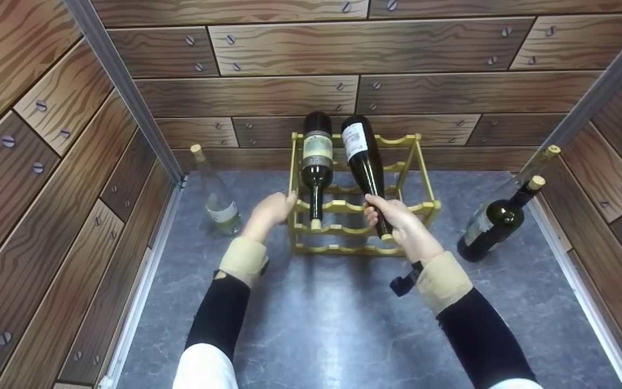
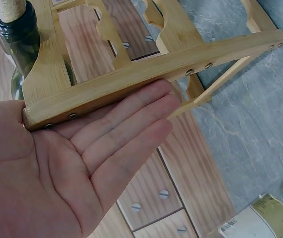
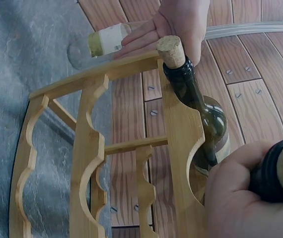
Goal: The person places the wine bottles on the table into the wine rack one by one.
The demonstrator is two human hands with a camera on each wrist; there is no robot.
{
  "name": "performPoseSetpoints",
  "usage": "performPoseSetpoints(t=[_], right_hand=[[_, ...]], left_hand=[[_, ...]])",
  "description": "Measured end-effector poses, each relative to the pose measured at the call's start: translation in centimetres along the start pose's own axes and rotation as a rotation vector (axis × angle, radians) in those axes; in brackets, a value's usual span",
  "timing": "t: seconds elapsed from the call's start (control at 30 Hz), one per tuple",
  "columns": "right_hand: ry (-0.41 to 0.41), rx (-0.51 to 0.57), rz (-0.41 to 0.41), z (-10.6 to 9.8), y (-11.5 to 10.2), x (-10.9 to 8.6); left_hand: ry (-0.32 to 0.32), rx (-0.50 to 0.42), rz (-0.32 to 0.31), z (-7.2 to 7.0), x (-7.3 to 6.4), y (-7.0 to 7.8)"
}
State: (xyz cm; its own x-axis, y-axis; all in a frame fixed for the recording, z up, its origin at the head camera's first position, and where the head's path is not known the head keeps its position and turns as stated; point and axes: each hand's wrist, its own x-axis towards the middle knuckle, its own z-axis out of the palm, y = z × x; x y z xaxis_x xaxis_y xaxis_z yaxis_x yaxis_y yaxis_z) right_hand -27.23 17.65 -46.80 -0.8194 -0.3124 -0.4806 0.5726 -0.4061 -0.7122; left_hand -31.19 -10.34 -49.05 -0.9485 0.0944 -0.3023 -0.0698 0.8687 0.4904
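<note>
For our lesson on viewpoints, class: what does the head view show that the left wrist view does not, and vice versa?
Only the head view: the right hand gripping a tilted bottle, and a dark standing bottle at far right.
Only the left wrist view: small screw heads along the wooden rack's side rail.
Both: the left hand touching the rack, and the clear bottle.

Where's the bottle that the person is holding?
In the head view, the held bottle is at the top of the wooden rack, just right of the corked bottle there, its neck gripped by the right hand.
</note>
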Motion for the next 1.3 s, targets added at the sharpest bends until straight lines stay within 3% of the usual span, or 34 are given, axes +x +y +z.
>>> performPoseSetpoints(t=[0.13,0.37,0.8,1.3], right_hand=[[0.006,0.032,0.024,0.2,0.4,0.5],[0.046,-0.034,0.030,-0.2,1.3,1.6],[0.094,-0.009,0.056,0.4,2.8,2.4],[0.189,-0.058,0.030,1.1,2.9,3.5]], left_hand=[[0.005,0.004,0.001,0.0,0.0,0.0],[0.013,-0.006,-0.010,0.0,-0.1,0.0],[0.002,-0.006,0.006,0.1,-0.1,-0.2],[-0.027,-0.010,0.018,-0.3,0.0,-0.1]])
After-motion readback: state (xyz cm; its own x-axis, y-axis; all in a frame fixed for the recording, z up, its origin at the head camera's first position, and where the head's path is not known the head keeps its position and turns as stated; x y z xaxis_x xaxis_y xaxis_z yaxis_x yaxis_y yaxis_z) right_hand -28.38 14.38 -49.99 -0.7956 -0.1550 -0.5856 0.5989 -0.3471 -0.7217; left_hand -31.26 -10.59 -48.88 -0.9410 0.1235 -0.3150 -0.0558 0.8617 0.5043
